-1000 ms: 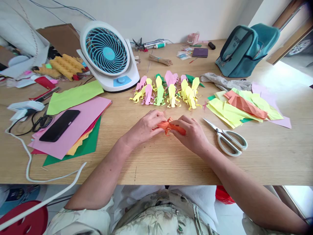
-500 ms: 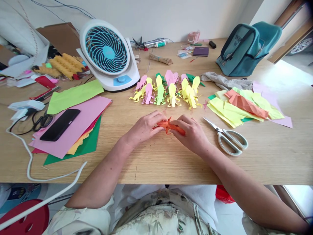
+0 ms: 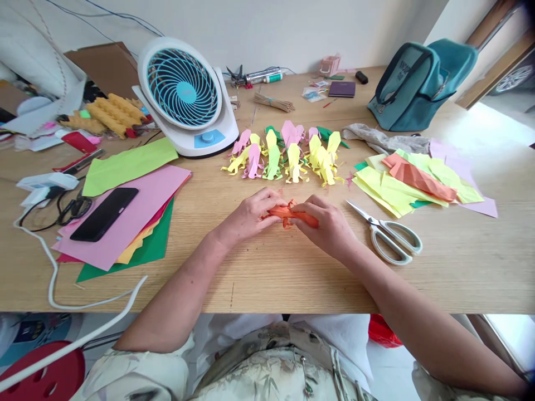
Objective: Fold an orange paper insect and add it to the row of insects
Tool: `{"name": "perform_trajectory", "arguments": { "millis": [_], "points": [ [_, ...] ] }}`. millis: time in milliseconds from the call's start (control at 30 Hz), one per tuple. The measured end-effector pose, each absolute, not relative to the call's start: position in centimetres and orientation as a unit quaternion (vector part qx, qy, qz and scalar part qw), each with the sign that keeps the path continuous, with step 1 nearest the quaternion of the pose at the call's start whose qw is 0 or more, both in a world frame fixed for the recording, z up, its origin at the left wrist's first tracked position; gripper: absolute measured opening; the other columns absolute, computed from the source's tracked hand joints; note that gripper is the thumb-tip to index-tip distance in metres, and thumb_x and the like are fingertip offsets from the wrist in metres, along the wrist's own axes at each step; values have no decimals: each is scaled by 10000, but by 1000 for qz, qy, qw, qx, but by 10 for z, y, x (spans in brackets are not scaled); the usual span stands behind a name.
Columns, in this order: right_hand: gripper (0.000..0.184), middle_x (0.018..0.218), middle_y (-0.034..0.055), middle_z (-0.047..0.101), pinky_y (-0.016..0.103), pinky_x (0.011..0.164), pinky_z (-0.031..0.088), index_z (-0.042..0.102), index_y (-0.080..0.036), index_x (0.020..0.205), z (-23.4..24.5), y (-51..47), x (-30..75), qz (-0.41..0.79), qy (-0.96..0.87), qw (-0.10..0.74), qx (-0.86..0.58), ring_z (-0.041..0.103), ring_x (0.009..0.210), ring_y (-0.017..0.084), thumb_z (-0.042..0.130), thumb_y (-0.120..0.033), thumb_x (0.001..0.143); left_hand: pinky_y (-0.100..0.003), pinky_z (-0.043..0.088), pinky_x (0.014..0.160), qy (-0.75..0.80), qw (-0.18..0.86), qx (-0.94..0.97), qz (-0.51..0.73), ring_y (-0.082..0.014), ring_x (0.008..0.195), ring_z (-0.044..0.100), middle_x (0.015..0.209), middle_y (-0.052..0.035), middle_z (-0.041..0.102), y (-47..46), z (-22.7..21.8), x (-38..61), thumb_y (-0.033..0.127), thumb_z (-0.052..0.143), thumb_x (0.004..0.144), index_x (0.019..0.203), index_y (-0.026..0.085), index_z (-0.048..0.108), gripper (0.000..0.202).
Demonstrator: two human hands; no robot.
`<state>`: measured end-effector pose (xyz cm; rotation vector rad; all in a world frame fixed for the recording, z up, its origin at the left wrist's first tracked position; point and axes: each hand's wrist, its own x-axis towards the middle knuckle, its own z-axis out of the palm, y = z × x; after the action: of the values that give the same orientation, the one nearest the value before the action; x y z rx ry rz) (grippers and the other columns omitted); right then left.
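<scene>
A small orange folded paper figure (image 3: 288,213) lies low over the wooden table (image 3: 267,278), pinched from both ends. My left hand (image 3: 251,214) grips its left end with curled fingers. My right hand (image 3: 328,225) holds its right end the same way. Just beyond my hands stands a row of several finished paper figures (image 3: 288,156) in yellow, pink and green. Scissors (image 3: 390,234) with grey handles lie flat, a little right of my right hand.
Loose yellow, green and orange paper pieces (image 3: 418,181) lie at right. A pink and green sheet stack (image 3: 125,223) with a black phone (image 3: 104,213) lies at left. A white-and-teal fan (image 3: 186,94), a teal bag (image 3: 418,83) and a white cable (image 3: 54,273) surround the area.
Both hands stay on the orange paper figure with only slight finger movement. The view has shifted a little.
</scene>
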<state>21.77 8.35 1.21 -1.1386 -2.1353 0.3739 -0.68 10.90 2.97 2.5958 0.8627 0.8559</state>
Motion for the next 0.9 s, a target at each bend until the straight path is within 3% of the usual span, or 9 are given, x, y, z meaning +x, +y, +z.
{"name": "perform_trajectory", "arguments": {
  "millis": [267,533,900],
  "points": [
    [137,981,30,699,288,830,477,662,-216,994,11,85,218,258,-767,405,-427,659,891,177,671,-247,861,-276,509,921,293,155,889,316,-170,1033,633,1071,-63,633,109,27,-6,198,671,884,1155,182,653,272],
    [259,1056,39,723,318,860,498,657,-210,1061,18,87,224,357,-731,391,-432,670,944,199,701,-336,839,-282,530,894,302,131,881,340,-167,1008,644,1078,-69,633,107,27,-5,210,667,891,1165,203,653,274],
    [350,966,51,710,330,701,524,662,-198,1033,14,94,227,513,-641,374,-431,660,734,170,751,-430,788,-286,524,925,264,88,906,319,-170,1061,627,1110,-90,618,108,32,-9,187,617,921,1176,182,629,255]
  ]
}}
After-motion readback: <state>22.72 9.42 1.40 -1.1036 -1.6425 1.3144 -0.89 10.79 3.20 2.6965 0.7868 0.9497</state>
